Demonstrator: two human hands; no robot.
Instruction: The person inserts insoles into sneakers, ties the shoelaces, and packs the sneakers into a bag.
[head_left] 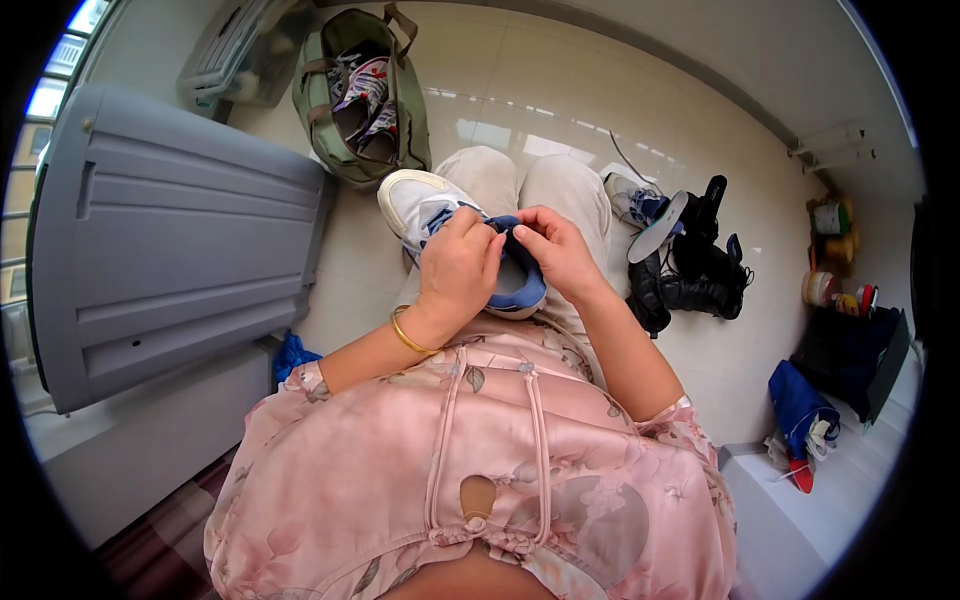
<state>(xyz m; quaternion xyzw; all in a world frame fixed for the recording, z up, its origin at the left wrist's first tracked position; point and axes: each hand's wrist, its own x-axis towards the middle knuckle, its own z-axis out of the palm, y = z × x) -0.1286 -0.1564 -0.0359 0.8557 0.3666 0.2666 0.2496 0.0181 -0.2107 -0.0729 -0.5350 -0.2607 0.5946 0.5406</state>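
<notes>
A white and blue sneaker (412, 205) rests on the lap, its toe pointing to the upper left and its blue-lined opening toward the body. My left hand (455, 262), with a gold bangle at the wrist, is closed at the laces and tongue. Across from it my right hand (556, 252) pinches the blue collar near the tongue. The two hands nearly meet over the shoe opening. Fingertips hide part of the laces.
A green bag (410, 110) with patterned shoes (365, 90) stands ahead on the tiled floor. Black boots (700, 294), another sneaker (625, 198) and an insole (658, 228) lie at right. A grey cabinet (180, 230) is at left, a blue umbrella-like bundle (797, 402) far right.
</notes>
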